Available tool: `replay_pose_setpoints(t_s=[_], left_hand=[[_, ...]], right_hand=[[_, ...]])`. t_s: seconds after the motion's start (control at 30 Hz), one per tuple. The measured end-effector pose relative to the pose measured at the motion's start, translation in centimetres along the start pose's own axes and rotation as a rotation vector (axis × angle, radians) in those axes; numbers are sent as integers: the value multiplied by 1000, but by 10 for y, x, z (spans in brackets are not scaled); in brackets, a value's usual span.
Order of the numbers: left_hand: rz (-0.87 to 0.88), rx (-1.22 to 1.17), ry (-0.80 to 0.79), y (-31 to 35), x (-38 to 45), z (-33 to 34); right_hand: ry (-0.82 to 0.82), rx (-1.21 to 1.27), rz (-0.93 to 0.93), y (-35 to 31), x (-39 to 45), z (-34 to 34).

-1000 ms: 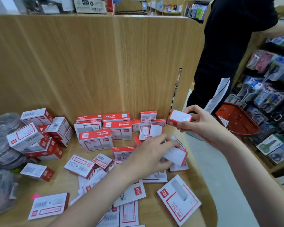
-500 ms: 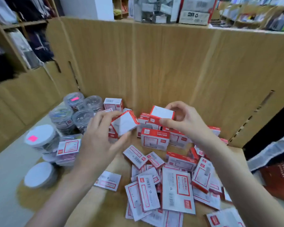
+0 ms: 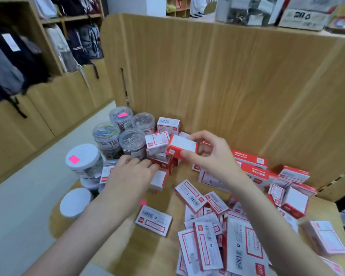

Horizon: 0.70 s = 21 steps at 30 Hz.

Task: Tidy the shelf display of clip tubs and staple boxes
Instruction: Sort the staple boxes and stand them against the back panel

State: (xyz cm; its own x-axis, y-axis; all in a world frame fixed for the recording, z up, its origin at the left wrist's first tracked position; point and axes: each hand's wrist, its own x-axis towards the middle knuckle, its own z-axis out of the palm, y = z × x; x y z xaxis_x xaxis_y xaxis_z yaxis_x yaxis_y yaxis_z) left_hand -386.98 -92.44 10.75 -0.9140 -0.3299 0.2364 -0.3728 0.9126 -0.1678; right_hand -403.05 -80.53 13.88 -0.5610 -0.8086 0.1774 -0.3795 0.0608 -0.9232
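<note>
Head view. My right hand (image 3: 209, 156) pinches a red-and-white staple box (image 3: 182, 148) between thumb and fingers, held above the pile by the back panel (image 3: 227, 86). My left hand (image 3: 131, 174) lies palm down, fingers curled onto a low staple box (image 3: 161, 163); whether it grips, I cannot tell. Four clear clip tubs (image 3: 131, 143) hold metal or coloured clips; three white-lidded tubs (image 3: 83, 158) stand in front of them, contents mostly hidden. Loose staple boxes (image 3: 203, 253) on the wooden shelf (image 3: 147, 251) overlap too much to count.
</note>
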Motion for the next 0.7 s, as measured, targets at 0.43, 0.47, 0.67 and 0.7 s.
replay_pose_setpoints(t_s=[0.43, 0.47, 0.67, 0.7], left_hand=[[-145, -53, 267, -5, -14, -7], [-160, -63, 286, -7, -18, -9], [-220, -114, 379, -14, -30, -13], [-217, -123, 381, -13, -30, -14]], right_hand=[[-122, -151, 75, 14, -25, 17], [-111, -157, 63, 12, -24, 22], [47, -178, 18, 5, -18, 56], [64, -150, 20, 5, -19, 58]])
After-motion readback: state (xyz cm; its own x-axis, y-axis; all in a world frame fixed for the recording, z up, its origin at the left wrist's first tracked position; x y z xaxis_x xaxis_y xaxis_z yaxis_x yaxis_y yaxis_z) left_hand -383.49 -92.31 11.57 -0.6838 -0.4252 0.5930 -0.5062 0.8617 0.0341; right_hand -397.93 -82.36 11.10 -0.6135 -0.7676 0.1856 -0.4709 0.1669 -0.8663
